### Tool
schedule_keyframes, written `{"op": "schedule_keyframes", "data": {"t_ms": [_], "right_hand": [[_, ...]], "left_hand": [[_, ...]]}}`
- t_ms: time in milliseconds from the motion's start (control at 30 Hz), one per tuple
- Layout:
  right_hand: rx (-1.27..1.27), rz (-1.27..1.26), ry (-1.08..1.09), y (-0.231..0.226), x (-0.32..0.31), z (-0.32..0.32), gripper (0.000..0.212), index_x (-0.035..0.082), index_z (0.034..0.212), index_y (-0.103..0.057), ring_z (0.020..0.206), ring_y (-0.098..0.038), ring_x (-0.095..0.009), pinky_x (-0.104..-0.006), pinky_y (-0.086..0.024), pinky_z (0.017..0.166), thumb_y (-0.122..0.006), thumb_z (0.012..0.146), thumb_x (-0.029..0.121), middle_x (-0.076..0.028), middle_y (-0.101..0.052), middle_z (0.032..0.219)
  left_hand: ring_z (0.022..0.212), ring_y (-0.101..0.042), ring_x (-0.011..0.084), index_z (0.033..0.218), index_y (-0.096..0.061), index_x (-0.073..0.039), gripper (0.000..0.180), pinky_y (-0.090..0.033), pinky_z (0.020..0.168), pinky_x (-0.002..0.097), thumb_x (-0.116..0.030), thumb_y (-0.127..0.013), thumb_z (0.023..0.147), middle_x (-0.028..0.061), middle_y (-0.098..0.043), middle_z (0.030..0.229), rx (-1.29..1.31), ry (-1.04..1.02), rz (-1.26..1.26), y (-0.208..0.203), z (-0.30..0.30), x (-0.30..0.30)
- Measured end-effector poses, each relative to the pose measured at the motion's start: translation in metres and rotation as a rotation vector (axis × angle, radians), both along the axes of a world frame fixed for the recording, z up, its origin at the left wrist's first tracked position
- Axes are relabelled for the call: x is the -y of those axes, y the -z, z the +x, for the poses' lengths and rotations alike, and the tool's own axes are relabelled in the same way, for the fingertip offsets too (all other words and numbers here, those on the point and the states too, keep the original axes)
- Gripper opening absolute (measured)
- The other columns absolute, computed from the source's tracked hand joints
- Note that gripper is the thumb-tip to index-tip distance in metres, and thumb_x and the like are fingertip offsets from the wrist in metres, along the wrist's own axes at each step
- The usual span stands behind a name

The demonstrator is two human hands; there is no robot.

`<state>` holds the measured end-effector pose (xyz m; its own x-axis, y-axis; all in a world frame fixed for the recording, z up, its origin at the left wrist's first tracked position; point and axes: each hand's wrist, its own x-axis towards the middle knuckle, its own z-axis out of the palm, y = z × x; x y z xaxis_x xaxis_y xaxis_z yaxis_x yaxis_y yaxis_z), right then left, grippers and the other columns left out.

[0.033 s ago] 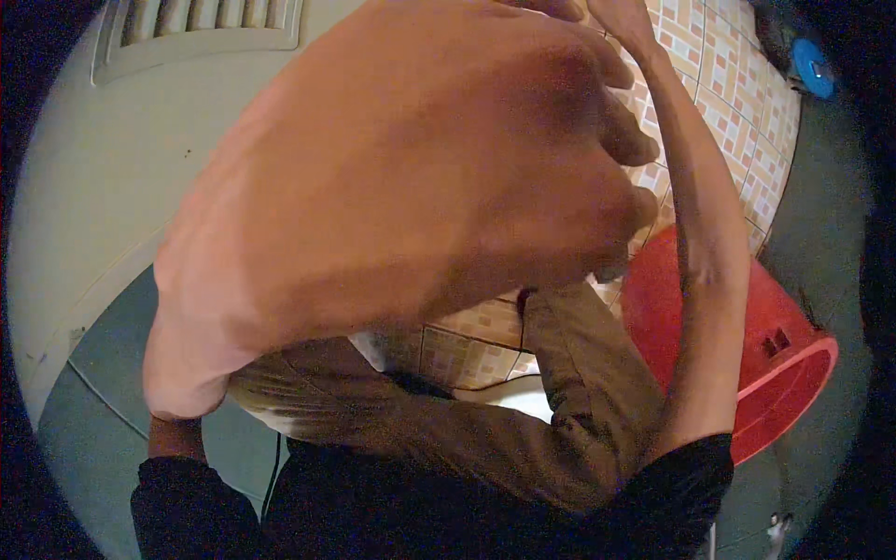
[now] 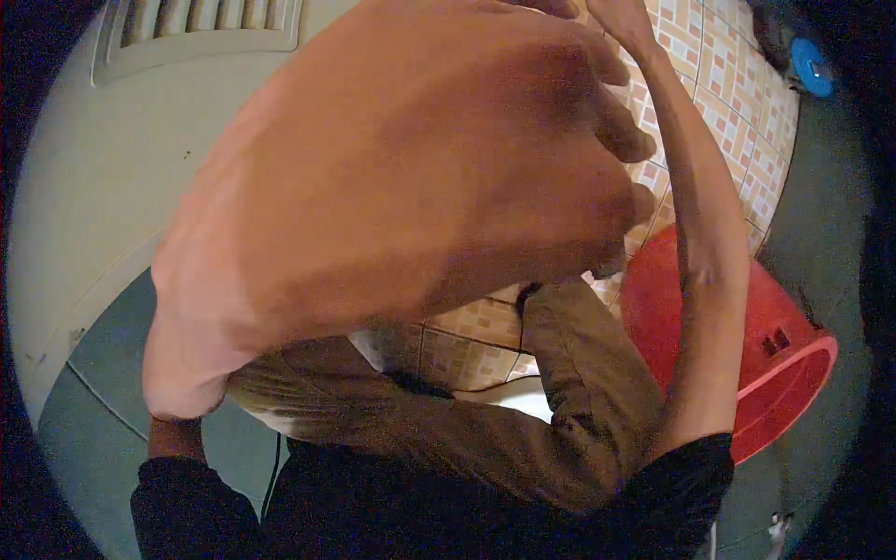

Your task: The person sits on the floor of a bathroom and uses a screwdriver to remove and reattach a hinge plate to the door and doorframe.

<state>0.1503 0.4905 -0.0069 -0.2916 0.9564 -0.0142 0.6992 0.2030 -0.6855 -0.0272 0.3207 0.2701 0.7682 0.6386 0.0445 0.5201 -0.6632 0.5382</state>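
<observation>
Centrally, left hand [image 2: 401,177] looms because it's close, fingers bent; right hand [image 2: 618,13], one o'clock, is cropped; can't tell either grip. Bucket [image 2: 779,303]: three o'clock.

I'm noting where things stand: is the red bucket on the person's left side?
No, the red bucket is on the person's right, partly hidden behind the right forearm.

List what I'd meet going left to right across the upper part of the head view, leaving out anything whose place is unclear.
Slatted vent → left hand → right forearm → patterned tiles to the right of that forearm → blue round object.
</observation>
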Motion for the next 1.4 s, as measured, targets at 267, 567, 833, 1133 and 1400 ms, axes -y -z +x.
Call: {"op": "schedule_keyframes", "data": {"t_ms": [267,567,833,1133,1400], "right_hand": [[0.080,0.095,-0.031,-0.015,-0.023,0.008,0.037,-0.004,0.119,-0.063,0.070,-0.064,-0.029,-0.0428,-0.052,0.065,-0.055,0.088,0.015,-0.019,-0.068,0.078],[0.110,0.002,-0.131,-0.073,-0.033,-0.037,0.037,-0.006,0.120,-0.063,0.066,-0.063,-0.029,-0.0428,-0.051,0.062,-0.054,0.089,0.011,-0.020,-0.068,0.075],[0.260,0.286,-0.266,-0.092,-0.035,0.011,0.033,0.008,0.117,-0.066,0.086,-0.069,-0.039,-0.0505,-0.055,0.083,-0.057,0.089,0.023,-0.019,-0.072,0.086],[0.216,0.403,-0.344,-0.219,0.063,-0.039,0.037,0.008,0.120,-0.061,0.085,-0.065,-0.034,-0.0455,-0.051,0.078,-0.065,0.088,0.024,-0.017,-0.067,0.091],[-0.279,0.508,-0.422,-0.312,0.200,-0.158,0.048,0.004,0.080,-0.060,0.064,-0.061,-0.026,-0.0391,-0.048,0.061,-0.082,0.072,0.046,-0.011,-0.060,0.067]], "left_hand": [[0.114,-0.064,0.0275,0.101,-0.075,-0.018,0.028,-0.047,0.100,0.0409,-0.016,-0.065,0.075,0.0023,-0.072,0.115,-0.038,0.017,0.060,-0.007,-0.017,-0.002],[0.114,-0.064,0.0280,0.100,-0.075,-0.017,0.027,-0.047,0.099,0.0403,-0.015,-0.063,0.076,0.0034,-0.073,0.114,-0.164,-0.041,0.149,-0.033,-0.050,0.022],[0.102,-0.066,0.0279,0.094,-0.077,-0.017,0.025,-0.049,0.092,0.0385,-0.009,-0.063,0.075,0.0069,-0.073,0.100,-0.151,0.010,0.161,-0.042,-0.026,0.003],[0.098,-0.067,0.0184,0.107,-0.073,-0.018,0.028,-0.049,0.089,0.0350,-0.016,-0.066,0.079,-0.0007,-0.072,0.096,0.460,0.039,0.639,-0.083,0.008,0.041],[0.094,-0.069,0.0163,0.112,-0.073,-0.020,0.035,-0.052,0.080,0.0325,-0.020,-0.070,0.077,-0.0035,-0.074,0.107,0.731,-0.048,0.905,-0.111,-0.008,0.070]]}}
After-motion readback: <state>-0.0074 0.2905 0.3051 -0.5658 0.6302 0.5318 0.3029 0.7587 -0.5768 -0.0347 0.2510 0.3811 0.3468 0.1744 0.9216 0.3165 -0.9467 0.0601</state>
